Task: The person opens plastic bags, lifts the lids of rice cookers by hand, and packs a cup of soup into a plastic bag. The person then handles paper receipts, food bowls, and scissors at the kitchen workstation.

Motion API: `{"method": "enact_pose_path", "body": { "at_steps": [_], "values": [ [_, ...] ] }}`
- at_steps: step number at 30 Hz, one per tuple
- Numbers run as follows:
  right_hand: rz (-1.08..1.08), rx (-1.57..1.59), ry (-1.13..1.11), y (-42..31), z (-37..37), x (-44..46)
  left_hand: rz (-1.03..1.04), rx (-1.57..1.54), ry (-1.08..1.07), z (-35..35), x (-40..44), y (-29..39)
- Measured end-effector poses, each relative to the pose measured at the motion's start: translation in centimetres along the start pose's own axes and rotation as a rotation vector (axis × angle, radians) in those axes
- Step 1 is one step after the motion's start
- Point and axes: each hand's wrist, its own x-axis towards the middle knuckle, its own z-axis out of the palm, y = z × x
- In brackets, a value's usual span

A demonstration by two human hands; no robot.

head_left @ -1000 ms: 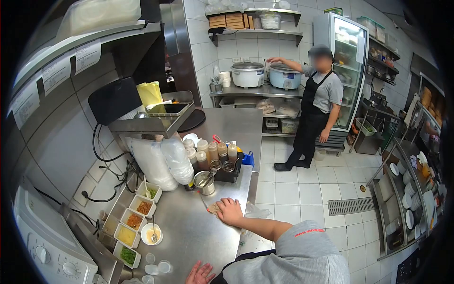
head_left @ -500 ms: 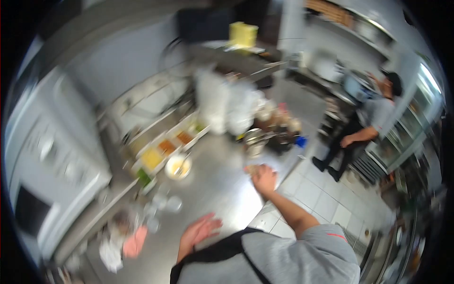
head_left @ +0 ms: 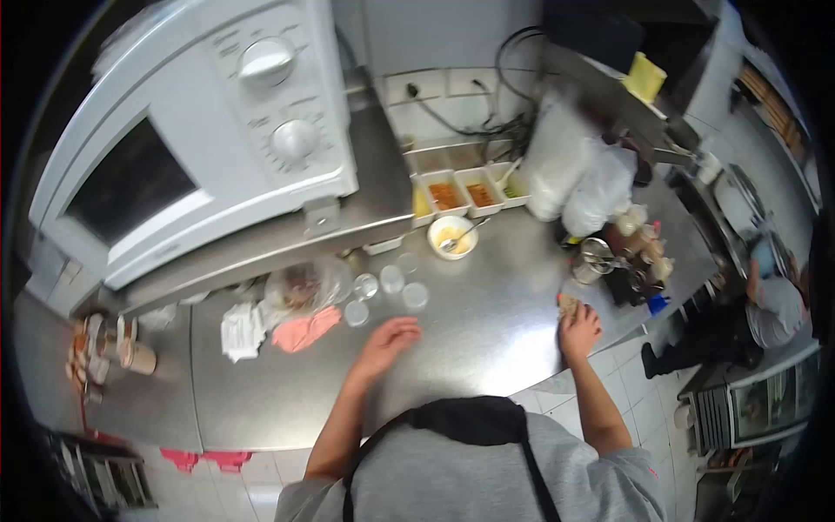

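My right hand (head_left: pixel 579 332) rests at the right part of the steel counter (head_left: pixel 487 322), its fingers on a small brownish item (head_left: pixel 568 304) that I cannot make out clearly. Just beyond it stands a metal pot (head_left: pixel 593 259). My left hand (head_left: pixel 391 342) hovers over the counter's middle, fingers apart and nothing in them. Near it lie several clear small lids or cups (head_left: pixel 416 296) and a pink cloth (head_left: pixel 306 331). A white bowl (head_left: pixel 452 237) with a spoon and a pale yellow substance sits farther back.
A white microwave (head_left: pixel 217 130) stands on a raised shelf at the left. Food tubs (head_left: pixel 444 193) line the back, beside plastic bags (head_left: pixel 557 157) and squeeze bottles (head_left: pixel 639 235). A co-worker (head_left: pixel 774 309) stands at the far right. White cloths (head_left: pixel 243 331) lie at the left.
The view has swung left, bringing the microwave and the counter's left part in. My left hand has lifted farther over the counter. My right hand stays on the brownish item.
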Motion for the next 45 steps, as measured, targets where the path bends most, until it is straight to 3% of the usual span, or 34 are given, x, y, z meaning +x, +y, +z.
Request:
{"method": "enact_pose_path", "body": {
  "at_steps": [1, 3, 5, 9, 11, 13, 14, 15, 16, 17, 19, 23, 36, 39, 40, 42, 43, 44, 45],
  "values": [
    [-0.028, -0.014, 0.08, -0.1, 0.1, -0.2, 0.063, 0.03, 0.054, -0.7, 0.2, -0.1],
    [0.009, 0.061, -0.012, -0.6, -1.4, 0.3, 0.072, -0.038, 0.174, -0.1, 0.3, 1.0],
    [-0.036, 0.042, 0.08, 0.6, 0.4, 0.1, 0.025, -0.118, 0.17, 1.4, 1.0, 0.4],
    [0.037, 0.058, -0.145, 0.6, -0.9, 1.7, 0.04, -0.186, 0.017, 7.0, 1.8, -2.8],
    [0.139, 0.398, -0.422, 2.1, -3.0, 6.8, 0.053, -0.156, -0.008, 9.1, 2.3, -7.8],
    [-0.001, 0.752, -0.034, 4.9, -4.7, 13.8, 0.186, -0.014, -0.052, 10.0, 2.7, -8.0],
    [0.052, 0.753, 0.038, 3.9, -11.8, 15.9, 0.217, 0.019, -0.055, 10.3, 2.8, -7.4],
    [-0.06, 0.681, 0.355, 7.6, -10.2, 21.7, 0.247, 0.054, -0.058, 10.4, 2.6, -6.9],
    [0.061, 0.805, 0.352, 7.4, -16.8, 23.5, 0.213, 0.018, -0.041, 10.4, 2.4, -6.5],
    [-0.004, 1.094, 0.391, 8.0, -20.6, 25.5, 0.178, -0.016, -0.024, 10.3, 2.2, -6.1],
    [0.3, 1.185, 0.3, 8.9, -27.5, 28.3, 0.182, -0.009, -0.023, 10.2, 2.6, -6.4],
    [0.491, 0.914, 0.095, 10.9, -31.4, 30.2, 0.211, -0.001, -0.02, 9.6, 2.9, -8.5],
    [0.556, 0.85, 0.108, 10.8, -30.0, 29.7, 0.154, -0.057, -0.026, 9.4, 3.0, -8.9],
    [0.487, 0.712, 0.034, 10.6, -28.6, 28.8, 0.217, -0.084, -0.113, 9.0, 3.4, -9.5],
    [0.392, 0.636, -0.09, 10.3, -27.8, 27.9, 0.147, -0.11, -0.222, 8.2, 3.4, -9.2],
    [0.159, 0.559, -0.428, 9.5, -25.1, 26.0, 0.007, -0.16, -0.451, 7.1, 1.8, -1.1],
    [-0.025, 0.493, -0.572, 9.0, -22.8, 24.7, 0.039, -0.161, -0.579, 5.6, 1.0, 3.3],
    [-0.073, 0.518, -0.725, 6.7, -22.4, 22.1, 0.067, -0.163, -0.704, 4.0, -0.5, 8.1],
    [0.006, 0.617, -0.848, 5.2, -20.1, 19.7, 0.186, -0.276, -0.483, 3.4, -3.3, 13.6]
  ]
}}
